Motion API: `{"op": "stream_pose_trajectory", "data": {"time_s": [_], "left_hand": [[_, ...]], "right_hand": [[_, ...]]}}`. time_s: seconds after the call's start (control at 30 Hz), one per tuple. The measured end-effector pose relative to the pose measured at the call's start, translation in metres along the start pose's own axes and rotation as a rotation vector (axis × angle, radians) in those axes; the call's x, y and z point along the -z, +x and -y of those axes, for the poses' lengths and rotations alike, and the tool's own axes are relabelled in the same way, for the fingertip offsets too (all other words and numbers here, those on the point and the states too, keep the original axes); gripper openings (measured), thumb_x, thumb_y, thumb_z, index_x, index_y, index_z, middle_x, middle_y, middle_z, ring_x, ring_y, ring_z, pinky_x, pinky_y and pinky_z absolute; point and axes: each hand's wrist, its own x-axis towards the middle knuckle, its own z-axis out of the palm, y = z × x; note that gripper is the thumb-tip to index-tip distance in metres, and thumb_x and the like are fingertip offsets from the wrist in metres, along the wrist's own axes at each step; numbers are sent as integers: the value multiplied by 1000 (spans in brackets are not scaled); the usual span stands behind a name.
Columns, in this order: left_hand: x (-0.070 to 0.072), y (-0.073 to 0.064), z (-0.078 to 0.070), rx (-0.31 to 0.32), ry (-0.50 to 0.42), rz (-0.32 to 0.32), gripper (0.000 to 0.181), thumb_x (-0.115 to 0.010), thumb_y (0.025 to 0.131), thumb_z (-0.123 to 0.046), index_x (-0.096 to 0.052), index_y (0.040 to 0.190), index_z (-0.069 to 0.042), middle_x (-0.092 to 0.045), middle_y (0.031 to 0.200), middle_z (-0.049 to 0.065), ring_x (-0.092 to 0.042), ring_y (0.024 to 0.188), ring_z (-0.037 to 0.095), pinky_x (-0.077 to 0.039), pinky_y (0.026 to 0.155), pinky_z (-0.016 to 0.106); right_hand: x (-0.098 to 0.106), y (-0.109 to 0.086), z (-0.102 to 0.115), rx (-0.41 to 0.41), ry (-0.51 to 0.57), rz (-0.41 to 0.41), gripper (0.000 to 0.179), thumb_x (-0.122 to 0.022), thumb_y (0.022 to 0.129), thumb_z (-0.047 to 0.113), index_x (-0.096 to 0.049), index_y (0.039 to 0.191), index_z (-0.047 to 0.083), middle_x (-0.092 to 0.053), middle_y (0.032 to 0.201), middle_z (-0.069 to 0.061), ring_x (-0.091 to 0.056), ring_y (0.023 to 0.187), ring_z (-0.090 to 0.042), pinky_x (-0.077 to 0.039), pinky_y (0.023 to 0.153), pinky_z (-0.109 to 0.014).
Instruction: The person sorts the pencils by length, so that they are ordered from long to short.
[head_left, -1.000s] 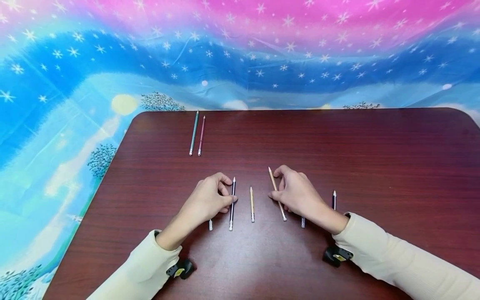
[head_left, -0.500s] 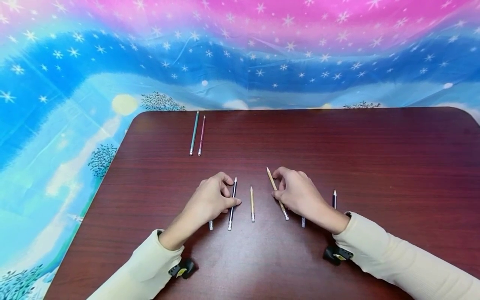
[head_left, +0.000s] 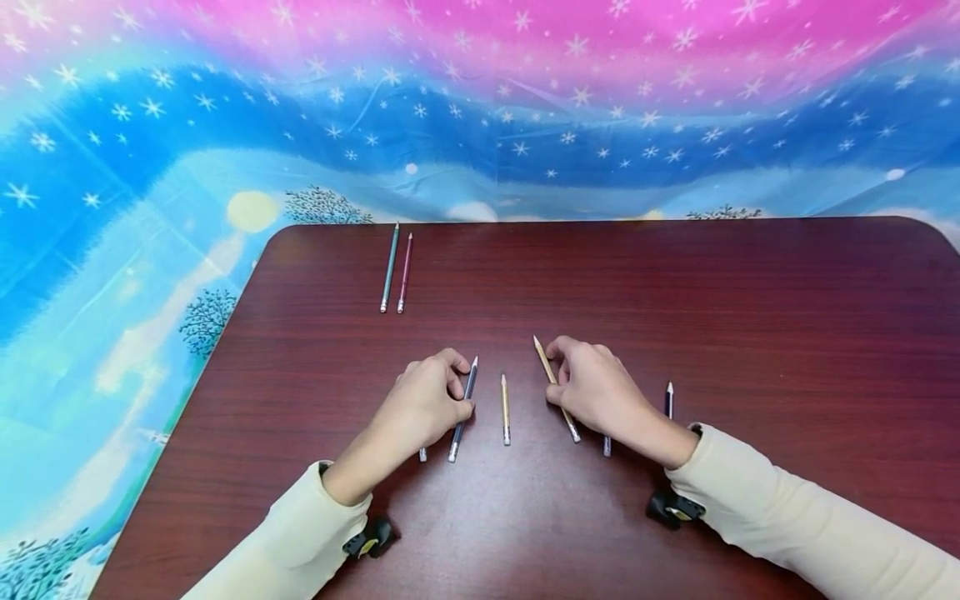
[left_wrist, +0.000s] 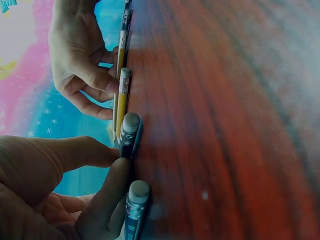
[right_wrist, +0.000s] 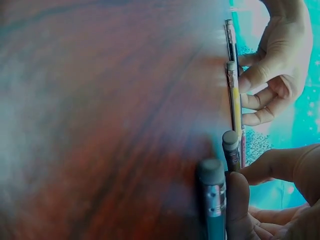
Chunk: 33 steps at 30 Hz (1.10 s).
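In the head view my left hand (head_left: 427, 402) pinches a dark pencil (head_left: 470, 382) between thumb and fingers; it leans a little, tip toward the right. My right hand (head_left: 597, 387) pinches a yellow pencil (head_left: 544, 358), tilted with its tip toward the left. Between the hands lies a shorter yellow pencil (head_left: 506, 410). The left wrist view shows the eraser end of the held dark pencil (left_wrist: 130, 125) close over the table, and another dark pencil (left_wrist: 135, 210) beside my fingers. A teal-looking pencil (right_wrist: 215, 215) lies beside my right fingers, mostly hidden in the head view.
A green pencil (head_left: 390, 268) and a dark pink pencil (head_left: 406, 273) lie side by side near the table's far left edge. Right of my right wrist lies a black pencil (head_left: 670, 398), partly covered by the forearm. A patterned cloth (head_left: 480, 108) hangs behind the brown table (head_left: 750, 317).
The dark pencil in my left hand has turned, its tip going right and its eraser end left. The yellow pencil in my right hand has tilted slightly further left at the tip.
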Motion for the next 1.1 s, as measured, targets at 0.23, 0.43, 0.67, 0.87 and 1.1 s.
{"op": "stream_pose_trajectory", "data": {"time_s": [0.23,0.43,0.67,0.87,1.1], "left_hand": [[1,-1,-1,21,7,13,46,-83,79,-9,-68,122,-13,-71,82,-8,-63,76,13,-55,80,34],[3,-1,-1,20,15,9,46,-83,78,-9,-69,121,-13,-73,82,-7,-66,78,12,-56,83,37],[9,2,1,23,-50,31,44,-79,79,-7,-70,122,-11,-73,82,-6,-65,75,9,-55,80,31],[16,5,4,42,-204,61,39,-71,81,-1,-71,120,-5,-72,83,1,-65,67,9,-50,66,23],[22,9,13,46,-404,106,38,-64,84,4,-69,121,1,-69,86,7,-67,64,11,-59,62,24]], "right_hand": [[2,2,0,-8,26,25,41,-74,76,3,-68,117,2,-61,73,1,-54,64,-11,-46,64,-30],[3,5,1,-5,52,41,40,-74,77,4,-68,116,1,-61,72,0,-53,63,-11,-45,65,-29],[4,10,3,-7,71,57,37,-73,77,4,-68,113,-1,-59,72,0,-53,64,-11,-46,68,-28],[5,16,7,-4,134,62,27,-71,79,3,-68,106,1,-59,73,-1,-52,61,-11,-46,64,-28],[7,27,13,-32,264,91,25,-67,82,-1,-65,107,-1,-62,74,-5,-56,49,-11,-52,51,-28]]}}
